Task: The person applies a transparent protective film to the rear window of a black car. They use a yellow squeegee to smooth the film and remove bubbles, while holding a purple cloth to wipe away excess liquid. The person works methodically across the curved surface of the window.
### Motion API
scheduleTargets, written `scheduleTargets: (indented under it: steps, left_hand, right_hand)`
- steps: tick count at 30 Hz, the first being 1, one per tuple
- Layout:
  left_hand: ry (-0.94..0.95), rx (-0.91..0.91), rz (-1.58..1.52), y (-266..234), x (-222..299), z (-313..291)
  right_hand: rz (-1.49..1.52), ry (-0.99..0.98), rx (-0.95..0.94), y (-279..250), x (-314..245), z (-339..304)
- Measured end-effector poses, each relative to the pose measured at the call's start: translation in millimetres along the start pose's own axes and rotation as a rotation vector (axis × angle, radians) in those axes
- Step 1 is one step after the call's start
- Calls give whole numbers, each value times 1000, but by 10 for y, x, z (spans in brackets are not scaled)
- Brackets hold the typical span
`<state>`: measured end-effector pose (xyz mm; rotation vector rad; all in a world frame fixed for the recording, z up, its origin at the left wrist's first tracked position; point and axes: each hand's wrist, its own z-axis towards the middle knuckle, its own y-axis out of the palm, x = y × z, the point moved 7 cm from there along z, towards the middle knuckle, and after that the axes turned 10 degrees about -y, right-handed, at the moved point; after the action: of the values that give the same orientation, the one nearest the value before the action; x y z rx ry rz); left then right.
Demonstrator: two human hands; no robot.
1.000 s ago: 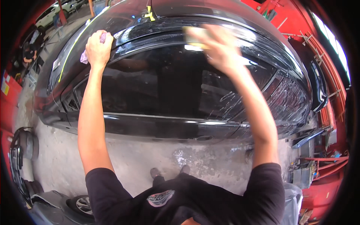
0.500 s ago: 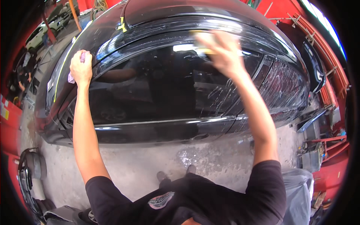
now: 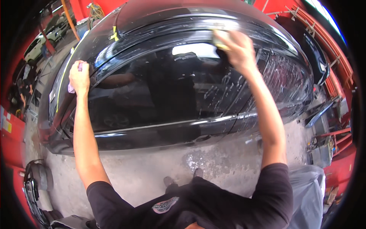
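Observation:
A glossy black car (image 3: 160, 133) stands side-on before me, with whitish wet streaks on its roof edge and rear window. My right hand (image 3: 240, 49) presses a yellow sponge (image 3: 221, 39) against the roof edge above the side window (image 3: 133, 99). Motion blurs the sponge a little, and the fingers partly cover it. Over at the front of the car, my left hand (image 3: 79, 77) is closed around a crumpled purple cloth (image 3: 71, 88), mostly hidden in the fist, near the windshield pillar.
Yellow tape (image 3: 114, 35) sticks to the roof, and a yellow line runs along the front. A grey plastic sheet (image 3: 307, 194) hangs at my right. Car parts and a tyre (image 3: 40, 175) lie at the left. Red racks stand at the right. Another person (image 3: 26, 89) is at the far left.
My right hand has moved to the right along the roof edge with the sponge. My left hand keeps its hold on the cloth, and the view has shifted slightly.

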<state>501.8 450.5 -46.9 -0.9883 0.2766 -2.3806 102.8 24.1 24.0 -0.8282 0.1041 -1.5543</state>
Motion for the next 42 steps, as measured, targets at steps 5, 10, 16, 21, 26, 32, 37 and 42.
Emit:
scheduleTargets:
  steps: [5, 10, 16, 21, 26, 32, 37, 42]
  left_hand:
    - [-26, 31, 41, 138, 144, -74]
    - [-83, -46, 204, 40, 177, 21]
    - [-101, 40, 205, 117, 301, -87]
    - [-148, 16, 177, 140, 405, -115]
    - [-68, 48, 167, 56, 268, -58]
    - [-33, 83, 120, -95, 241, -85]
    - [-18, 107, 104, 52, 268, -110]
    - [-28, 123, 92, 5, 210, -96]
  right_hand:
    - [-53, 63, 99, 176, -405, 299]
    - [143, -156, -41, 648, -1435, 1292]
    - [13, 268, 308, -363, 503, -289]
    - [-48, 217, 254, 493, -752, 905]
    - [100, -126, 154, 1196, -2131, 1913]
    - [-4, 177, 99, 250, -189, 791]
    - [-141, 113, 162, 942, -1530, 1675]
    - [167, -168, -40, 1437, -2067, 2330]
